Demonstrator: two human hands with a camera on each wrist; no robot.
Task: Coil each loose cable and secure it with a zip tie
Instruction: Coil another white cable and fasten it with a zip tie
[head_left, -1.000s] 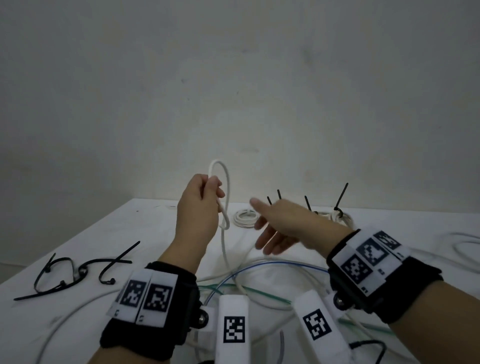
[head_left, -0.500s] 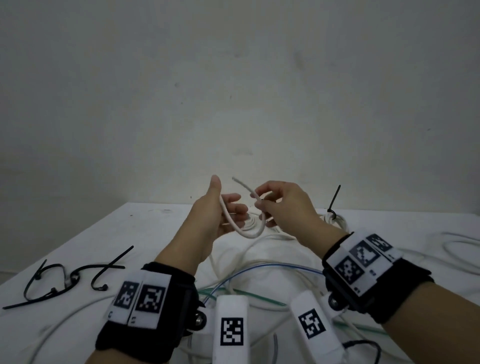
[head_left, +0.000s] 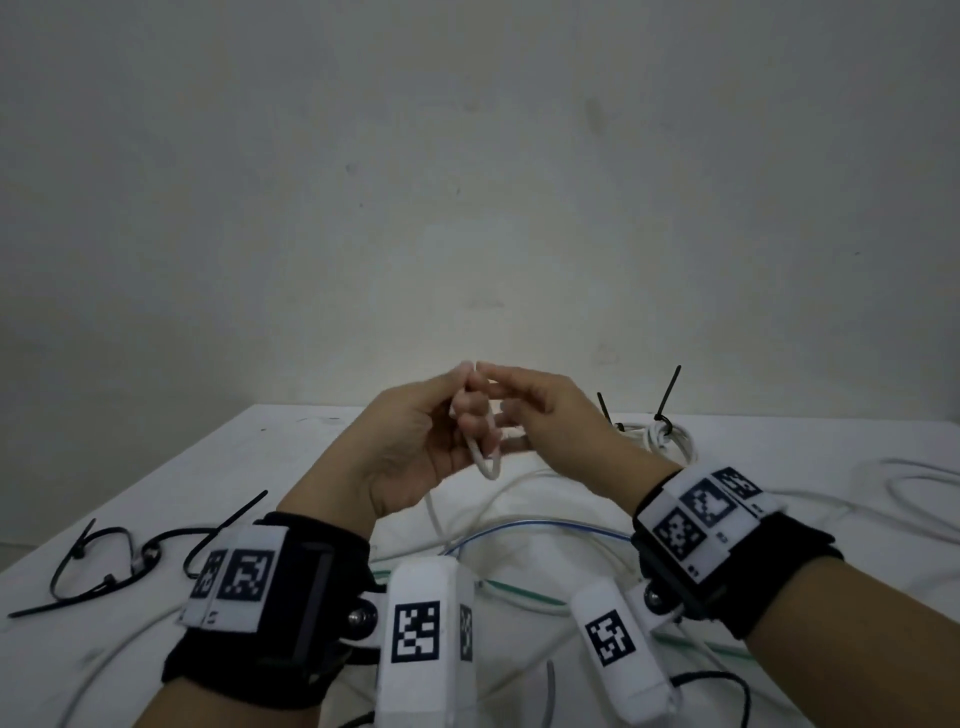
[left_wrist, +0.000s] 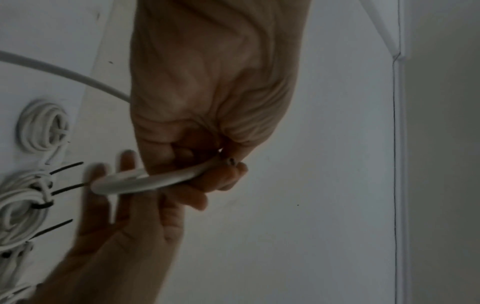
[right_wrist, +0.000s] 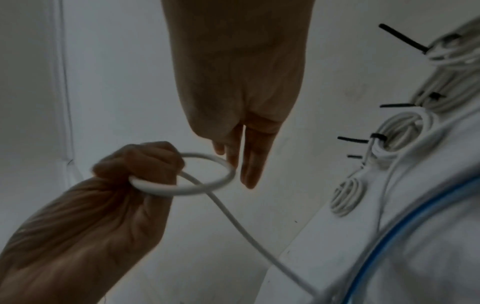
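Desk: white top (head_left: 291, 467), strewn with loose white cables; a blue cable (head_left: 545, 527) and a green cable (head_left: 524, 592) cross it near the wrists.
Room: plain pale wall (head_left: 467, 182) rises right behind the desk's far edge.
Ties: loose black zip ties (head_left: 119, 561) lie on the desk's left side.
Bundles: coiled white bundles (head_left: 665, 436) already cinched with black ties sit at the far right of the desk.
Cable: white cable (head_left: 485, 457) is held up above the desk between both hands, with one small loop made; its tail drops down to the desk.
Head view only: shows both wrists with their marker bands, the loose ties, and the two hands meeting fingertip to fingertip.
Left wrist view only: shows the cable's cut end (left_wrist: 230, 161) poking out beside the thumb, and the loop edge-on.
Right wrist view only: shows the loop as a full ring (right_wrist: 207, 174) with the tail crossing under it, and several tied bundles in a row along the desk's edge.
Left hand: left hand (head_left: 415, 447) is raised, palm turned inward, fingers curled round the loop and gripping it.
Right hand: right hand (head_left: 550, 415) faces it with fingers straight and together, their tips touching the far side of the loop, not wrapped round it.
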